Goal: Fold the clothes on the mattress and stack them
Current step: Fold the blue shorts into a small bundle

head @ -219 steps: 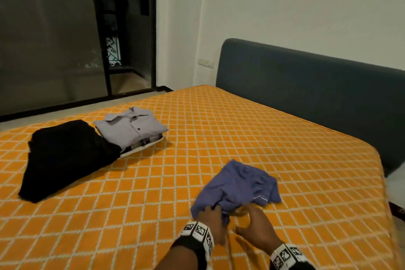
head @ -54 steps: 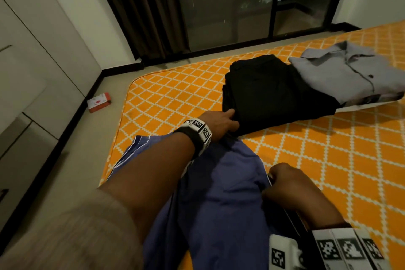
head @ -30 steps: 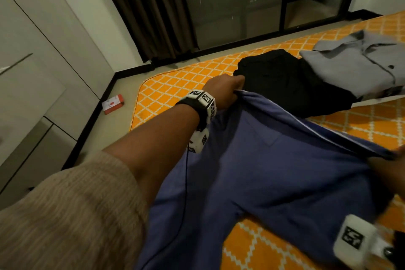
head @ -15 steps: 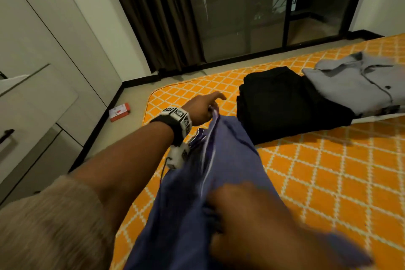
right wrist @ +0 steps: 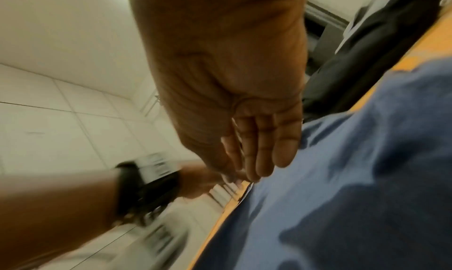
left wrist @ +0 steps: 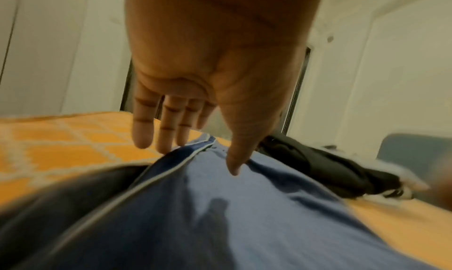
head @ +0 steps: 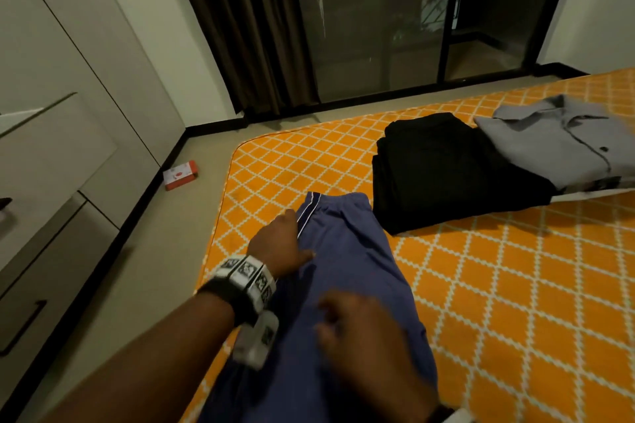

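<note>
1. Two folded garments already lie on the orange mattress (head: pixel 481 285): black trousers (head: pixel 443 175) and, touching their far right side, a grey collared shirt (head: pixel 556 144) on top of a small stack.
2. Just beside the black trousers, on their near left, blue track trousers (head: pixel 347 257) lie lengthwise as a long narrow strip, white piping along the left edge. They appear to be folded leg over leg.
3. At the far end of that strip, the left hand (head: pixel 278 247) has its fingers straight and spread, tips at the piped edge and thumb on the cloth, gripping nothing.
4. Nearer the person, the right hand (head: pixel 364 347) hovers over or rests on the strip, fingers straight and together, also holding nothing; contact is too blurred to judge.
5. Smoothing looks like the step in hand. Next, I judge, comes folding the strip crosswise, then setting it onto the stack.
</note>
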Demonstrator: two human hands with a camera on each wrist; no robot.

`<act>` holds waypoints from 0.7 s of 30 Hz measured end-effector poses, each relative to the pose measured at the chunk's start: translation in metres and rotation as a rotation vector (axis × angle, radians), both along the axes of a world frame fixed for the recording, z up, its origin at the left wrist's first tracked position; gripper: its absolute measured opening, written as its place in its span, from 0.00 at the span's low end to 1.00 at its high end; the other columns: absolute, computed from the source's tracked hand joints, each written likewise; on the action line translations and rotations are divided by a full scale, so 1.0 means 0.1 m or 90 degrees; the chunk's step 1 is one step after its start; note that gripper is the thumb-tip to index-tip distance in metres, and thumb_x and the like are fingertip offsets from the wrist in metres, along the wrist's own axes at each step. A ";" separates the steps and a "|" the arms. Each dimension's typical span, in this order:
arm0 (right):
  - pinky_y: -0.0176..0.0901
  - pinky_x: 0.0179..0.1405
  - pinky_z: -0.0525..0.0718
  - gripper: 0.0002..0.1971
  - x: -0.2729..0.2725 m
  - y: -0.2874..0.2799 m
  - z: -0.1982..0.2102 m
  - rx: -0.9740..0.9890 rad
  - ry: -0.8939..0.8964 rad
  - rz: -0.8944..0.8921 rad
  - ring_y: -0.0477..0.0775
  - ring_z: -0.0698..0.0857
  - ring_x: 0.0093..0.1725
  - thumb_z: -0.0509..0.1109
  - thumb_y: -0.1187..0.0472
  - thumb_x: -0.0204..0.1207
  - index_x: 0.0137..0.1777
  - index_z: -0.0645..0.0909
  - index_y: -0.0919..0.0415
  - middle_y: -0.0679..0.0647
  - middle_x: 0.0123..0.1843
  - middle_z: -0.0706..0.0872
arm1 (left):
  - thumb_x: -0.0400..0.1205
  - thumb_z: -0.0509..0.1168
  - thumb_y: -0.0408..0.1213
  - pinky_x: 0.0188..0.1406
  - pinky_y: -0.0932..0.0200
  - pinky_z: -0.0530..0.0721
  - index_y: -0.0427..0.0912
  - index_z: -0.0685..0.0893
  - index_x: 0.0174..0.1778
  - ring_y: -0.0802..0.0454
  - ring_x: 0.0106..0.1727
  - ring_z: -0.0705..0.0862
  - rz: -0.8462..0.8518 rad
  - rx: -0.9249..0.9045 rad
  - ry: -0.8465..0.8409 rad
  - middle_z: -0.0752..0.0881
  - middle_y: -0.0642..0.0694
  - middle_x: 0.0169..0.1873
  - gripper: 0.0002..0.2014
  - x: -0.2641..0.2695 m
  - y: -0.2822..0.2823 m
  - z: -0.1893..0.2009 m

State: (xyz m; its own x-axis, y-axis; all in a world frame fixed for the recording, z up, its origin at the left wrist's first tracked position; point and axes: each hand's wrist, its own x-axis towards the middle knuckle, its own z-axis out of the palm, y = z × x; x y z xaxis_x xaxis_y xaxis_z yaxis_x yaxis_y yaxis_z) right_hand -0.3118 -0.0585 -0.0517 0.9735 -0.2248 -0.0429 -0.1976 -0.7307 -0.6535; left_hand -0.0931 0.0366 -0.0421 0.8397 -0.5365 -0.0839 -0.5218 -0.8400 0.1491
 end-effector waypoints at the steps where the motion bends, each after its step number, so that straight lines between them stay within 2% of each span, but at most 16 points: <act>1: 0.47 0.56 0.84 0.17 -0.01 -0.20 0.02 -0.031 -0.016 -0.072 0.48 0.88 0.60 0.72 0.46 0.77 0.66 0.83 0.42 0.43 0.58 0.90 | 0.71 0.80 0.60 0.50 0.46 0.83 0.42 0.72 0.66 0.35 0.60 0.86 0.039 -0.023 0.006 0.85 0.40 0.59 0.38 -0.19 0.12 0.00; 3: 0.49 0.48 0.87 0.14 -0.04 -0.50 -0.02 -0.041 -0.030 -0.159 0.51 0.90 0.54 0.76 0.46 0.73 0.58 0.86 0.42 0.43 0.49 0.91 | 0.67 0.82 0.62 0.49 0.48 0.81 0.43 0.73 0.63 0.37 0.60 0.86 0.095 -0.022 0.065 0.86 0.42 0.58 0.39 -0.55 0.39 0.02; 4: 0.49 0.45 0.87 0.12 -0.05 -0.54 -0.03 -0.025 -0.035 -0.167 0.50 0.90 0.50 0.79 0.47 0.72 0.55 0.86 0.42 0.42 0.44 0.90 | 0.65 0.82 0.64 0.49 0.49 0.79 0.44 0.74 0.62 0.39 0.61 0.86 0.116 0.004 0.100 0.86 0.43 0.58 0.40 -0.70 0.53 0.02; 6: 0.47 0.41 0.85 0.11 -0.04 -0.39 -0.11 -0.003 -0.039 -0.096 0.45 0.89 0.45 0.82 0.48 0.72 0.51 0.85 0.42 0.40 0.37 0.87 | 0.63 0.83 0.65 0.45 0.52 0.77 0.48 0.76 0.56 0.42 0.61 0.86 0.136 0.043 0.164 0.86 0.46 0.56 0.36 -0.95 0.82 0.02; 9: 0.41 0.40 0.82 0.15 -0.05 -0.03 -0.23 -0.016 0.014 0.031 0.42 0.87 0.47 0.80 0.41 0.68 0.51 0.85 0.45 0.39 0.39 0.87 | 0.58 0.84 0.64 0.38 0.55 0.73 0.53 0.74 0.40 0.46 0.53 0.87 0.178 0.045 0.230 0.86 0.51 0.45 0.31 -1.17 1.12 -0.04; 11: 0.43 0.44 0.86 0.20 -0.04 0.17 -0.22 -0.029 0.082 0.092 0.42 0.88 0.49 0.80 0.38 0.63 0.49 0.86 0.48 0.40 0.41 0.88 | 0.54 0.85 0.62 0.31 0.57 0.73 0.51 0.75 0.33 0.50 0.44 0.88 0.187 0.036 0.283 0.85 0.52 0.35 0.29 -1.27 1.31 -0.05; 13: 0.46 0.46 0.89 0.21 -0.03 0.15 -0.19 -0.024 0.120 0.096 0.42 0.89 0.48 0.83 0.39 0.60 0.49 0.88 0.49 0.41 0.42 0.91 | 0.57 0.86 0.57 0.29 0.58 0.73 0.47 0.75 0.27 0.53 0.35 0.84 0.166 0.039 0.306 0.80 0.53 0.25 0.27 -1.34 1.36 -0.08; 14: 0.46 0.46 0.89 0.21 -0.04 0.16 -0.16 -0.029 0.125 0.091 0.42 0.90 0.47 0.84 0.40 0.60 0.48 0.89 0.49 0.42 0.41 0.91 | 0.61 0.85 0.55 0.30 0.58 0.74 0.46 0.74 0.27 0.51 0.36 0.86 0.161 0.041 0.315 0.78 0.53 0.24 0.26 -1.42 1.43 -0.06; 15: 0.47 0.46 0.90 0.20 -0.06 0.16 -0.13 -0.032 0.128 0.083 0.42 0.90 0.46 0.85 0.41 0.60 0.48 0.89 0.49 0.42 0.40 0.91 | 0.64 0.84 0.53 0.33 0.58 0.74 0.46 0.73 0.28 0.47 0.42 0.88 0.167 0.042 0.311 0.79 0.51 0.26 0.25 -1.48 1.50 -0.07; 17: 0.50 0.44 0.90 0.18 -0.13 0.12 -0.06 -0.042 0.128 0.052 0.44 0.90 0.46 0.85 0.41 0.61 0.46 0.89 0.49 0.42 0.39 0.90 | 0.66 0.79 0.51 0.33 0.55 0.76 0.46 0.72 0.30 0.42 0.49 0.90 0.186 0.004 0.313 0.81 0.43 0.30 0.21 -1.60 1.61 -0.07; 19: 0.53 0.44 0.90 0.18 -0.18 0.08 -0.01 -0.067 0.132 0.005 0.50 0.90 0.49 0.84 0.42 0.64 0.47 0.88 0.50 0.45 0.42 0.91 | 0.68 0.76 0.45 0.29 0.54 0.81 0.44 0.78 0.29 0.41 0.39 0.91 0.219 -0.090 0.357 0.86 0.36 0.28 0.14 -1.65 1.70 -0.01; 21: 0.54 0.46 0.88 0.19 -0.28 0.06 0.04 -0.089 0.112 -0.062 0.57 0.89 0.54 0.83 0.41 0.68 0.54 0.86 0.48 0.49 0.48 0.90 | 0.76 0.73 0.38 0.22 0.61 0.77 0.42 0.82 0.28 0.43 0.25 0.85 0.267 -0.172 0.411 0.84 0.35 0.24 0.12 -1.68 1.78 0.07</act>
